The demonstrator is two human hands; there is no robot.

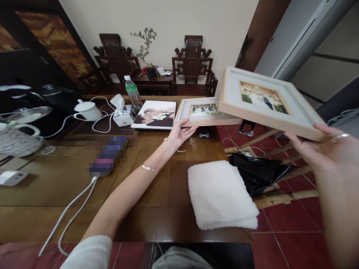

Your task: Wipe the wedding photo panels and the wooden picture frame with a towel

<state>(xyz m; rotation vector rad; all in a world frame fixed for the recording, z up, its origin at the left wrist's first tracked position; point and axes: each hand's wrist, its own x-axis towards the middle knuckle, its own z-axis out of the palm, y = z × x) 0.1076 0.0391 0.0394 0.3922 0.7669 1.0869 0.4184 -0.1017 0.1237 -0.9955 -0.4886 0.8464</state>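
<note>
My right hand (331,147) grips the near right corner of a large picture frame (260,116), pale wood with a white mat around a small photo, and holds it tilted in the air. My left hand (183,133) is on the near left corner of a smaller picture frame (183,111) of the same style, thumb on its rim and fingers under it. The large frame overlaps this one's right end. Just left of the smaller frame lies a white photo album or panel (157,110). A folded white towel (221,194) rests on the table's right edge.
On the wooden table (157,190) are a charging phone (109,155), a tissue box (123,116), a green-capped bottle (133,93), a white lidded cup (88,111) and a small grey bone-shaped object (204,135). A black bag (255,170) sits beyond the right edge.
</note>
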